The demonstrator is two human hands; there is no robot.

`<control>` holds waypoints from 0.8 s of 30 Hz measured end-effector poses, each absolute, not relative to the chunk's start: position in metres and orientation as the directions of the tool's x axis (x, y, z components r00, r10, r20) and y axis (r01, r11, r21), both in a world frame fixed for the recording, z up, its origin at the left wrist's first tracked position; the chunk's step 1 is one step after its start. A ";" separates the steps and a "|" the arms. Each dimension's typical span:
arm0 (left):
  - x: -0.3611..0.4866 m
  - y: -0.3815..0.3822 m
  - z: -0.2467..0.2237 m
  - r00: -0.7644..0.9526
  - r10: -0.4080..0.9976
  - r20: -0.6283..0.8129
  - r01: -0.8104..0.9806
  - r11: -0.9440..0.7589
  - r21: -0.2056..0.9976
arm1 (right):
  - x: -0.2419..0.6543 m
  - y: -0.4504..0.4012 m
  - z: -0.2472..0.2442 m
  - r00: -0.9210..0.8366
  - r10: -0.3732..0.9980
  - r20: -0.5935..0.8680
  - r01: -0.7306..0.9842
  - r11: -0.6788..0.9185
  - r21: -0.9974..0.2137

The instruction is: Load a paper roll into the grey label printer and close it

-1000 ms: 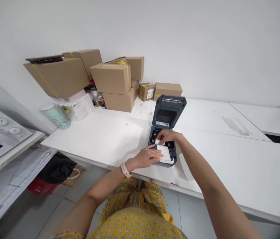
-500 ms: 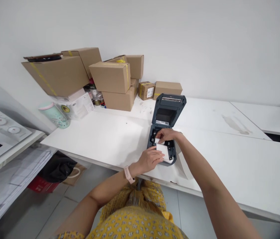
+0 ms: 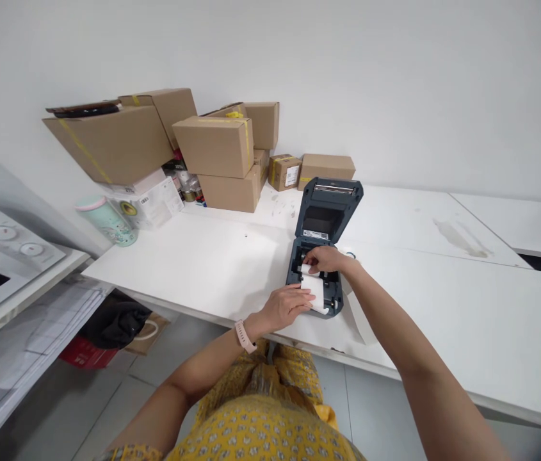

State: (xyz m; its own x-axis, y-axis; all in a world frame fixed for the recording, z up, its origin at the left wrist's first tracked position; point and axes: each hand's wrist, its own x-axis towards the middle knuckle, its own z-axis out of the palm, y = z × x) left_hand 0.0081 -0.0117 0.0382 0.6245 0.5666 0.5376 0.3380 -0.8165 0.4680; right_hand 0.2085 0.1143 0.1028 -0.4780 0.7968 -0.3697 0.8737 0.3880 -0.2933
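Observation:
A dark blue-grey label printer (image 3: pixel 339 306) stands near the table's front edge, its lid (image 3: pixel 328 211) raised at the back. Inside lies a white paper roll (image 3: pixel 309 269), and a white paper strip (image 3: pixel 314 289) runs from it towards the printer's front. My right hand (image 3: pixel 324 259) reaches in from the right, its bent fingers closed on the roll's upper part; the fingertips are partly hidden. My left hand (image 3: pixel 288 305), with a pink band at the wrist, rests at the printer's left front. Its fingers are stretched out over the left side of the strip.
Cardboard boxes (image 3: pixel 212 147) are stacked at the back left, beside a mint-green tumbler (image 3: pixel 107 221). A white microwave (image 3: pixel 6 250) stands at far left. A white sheet (image 3: pixel 359 317) lies right of the printer on the white table (image 3: pixel 447 314).
My left hand has slid slightly left and off part of the paper strip, so more of the printer's front right shows. My right hand stays at the roll. The view has shifted a little.

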 end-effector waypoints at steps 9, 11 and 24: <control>0.007 -0.013 0.040 0.634 0.579 0.514 0.339 -0.804 0.488 | 0.207 0.112 0.105 -0.465 0.801 -0.378 0.884 0.395 -0.250; 0.007 -0.014 0.042 0.643 0.575 0.506 0.336 -0.805 0.488 | 0.207 0.112 0.106 -0.464 0.800 -0.381 0.885 0.399 -0.240; 0.022 -0.023 0.080 0.763 0.603 0.234 0.529 -0.790 0.311 | 0.204 0.108 0.110 -0.460 0.802 -0.382 0.888 0.416 -0.197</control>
State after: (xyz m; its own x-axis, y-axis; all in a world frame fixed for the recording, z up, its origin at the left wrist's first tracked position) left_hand 0.0216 -0.0227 0.0804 0.7627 0.6028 0.2345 0.5287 -0.7898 0.3108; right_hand 0.2043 0.1083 0.1100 -0.4598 0.8019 -0.3816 0.8880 0.4156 -0.1967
